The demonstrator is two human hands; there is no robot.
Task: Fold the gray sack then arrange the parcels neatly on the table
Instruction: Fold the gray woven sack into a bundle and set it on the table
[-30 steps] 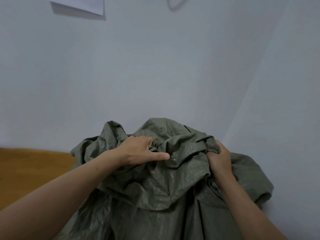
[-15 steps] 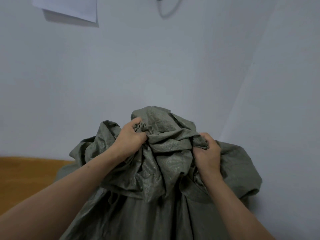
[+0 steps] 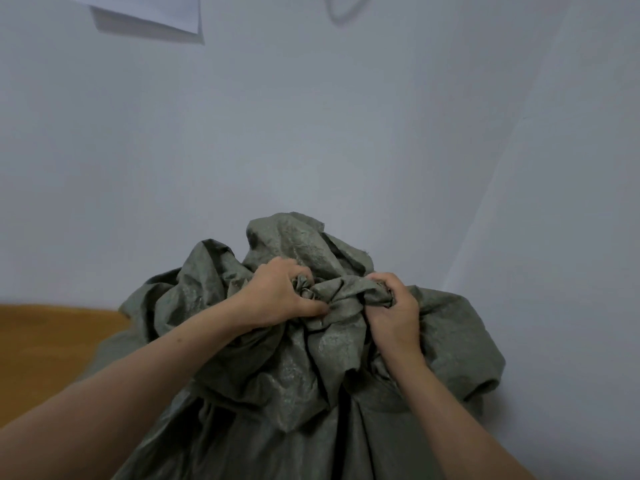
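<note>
bare left forearm (image 3: 156, 368) and left hand (image 3: 280, 299), bare right forearm (image 3: 443, 403) and right hand (image 3: 394, 313), both unclothed throughout

Nothing could be read anywhere in the view: no text, label, brand, number or sign. The white sheet (image 3: 149, 12) high on the wall (image 3: 346, 133) was cut off by the top edge, and the part that showed was blank. The crumpled gray sack (image 3: 311, 375) bore no legible print on the folds that faced the camera.
</note>
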